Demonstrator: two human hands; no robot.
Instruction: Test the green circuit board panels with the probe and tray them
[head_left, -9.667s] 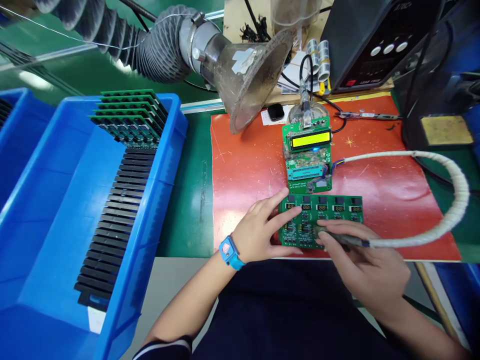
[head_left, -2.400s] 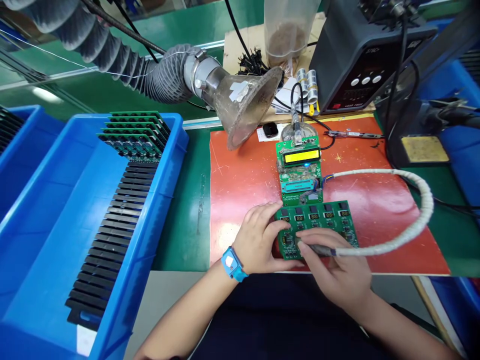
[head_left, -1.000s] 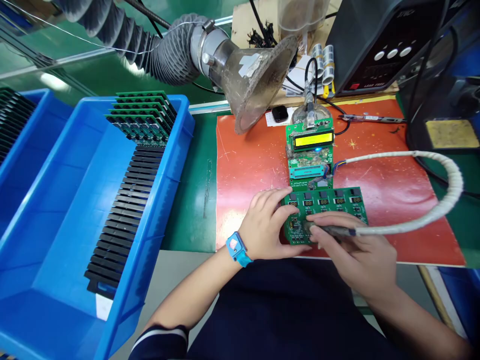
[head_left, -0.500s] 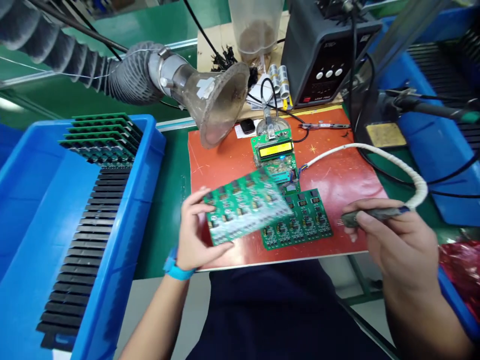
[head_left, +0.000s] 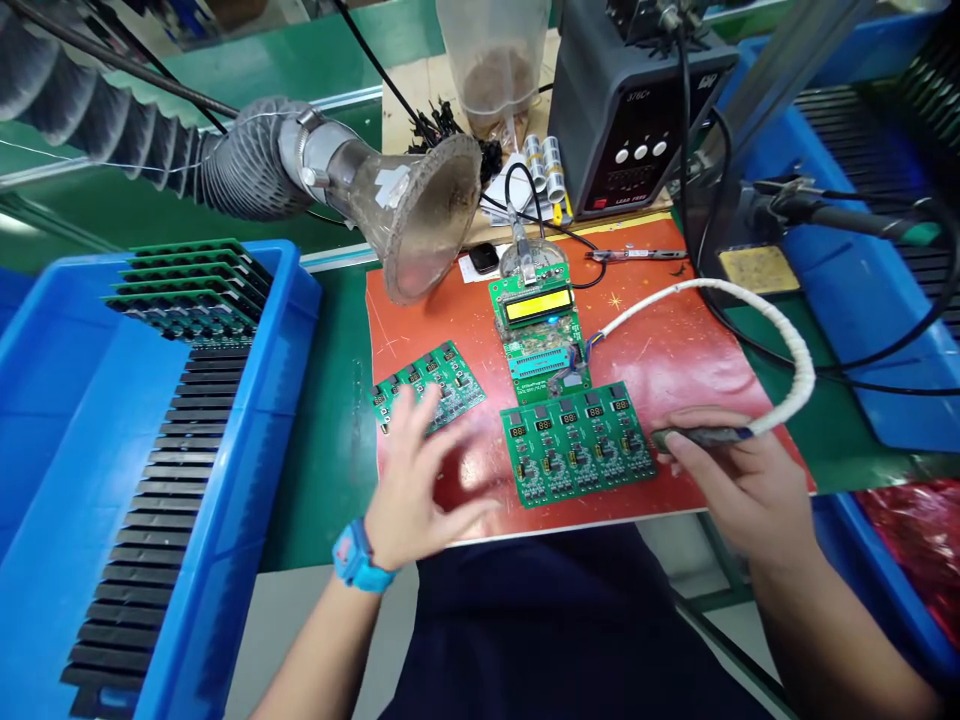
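My left hand [head_left: 420, 480], blurred by motion, has its fingers spread and holds nothing. Just beyond its fingertips a green circuit board [head_left: 465, 385] lies on the red mat [head_left: 645, 330], partly covered by the hand. A second green circuit board [head_left: 577, 445] with a row of small digit displays lies between my hands. In my right hand [head_left: 742, 480] is a dark, wrapped probe [head_left: 701, 437], its tip close to the second board's right edge. A white sleeved cable [head_left: 787, 335] runs from the probe to a programmer board [head_left: 536, 305] with a lit yellow screen.
A blue bin [head_left: 300, 330] on the left holds several upright boards [head_left: 199, 285] in a black slotted rack [head_left: 180, 470]. A fume extractor funnel [head_left: 431, 220] hangs over the mat. Behind stands a soldering station [head_left: 637, 120]. Another blue bin [head_left: 877, 330] is on the right.
My left hand has let go of the circuit board, which now lies flat at the mat's left. My right hand has moved left with the probe, closer to the second board.
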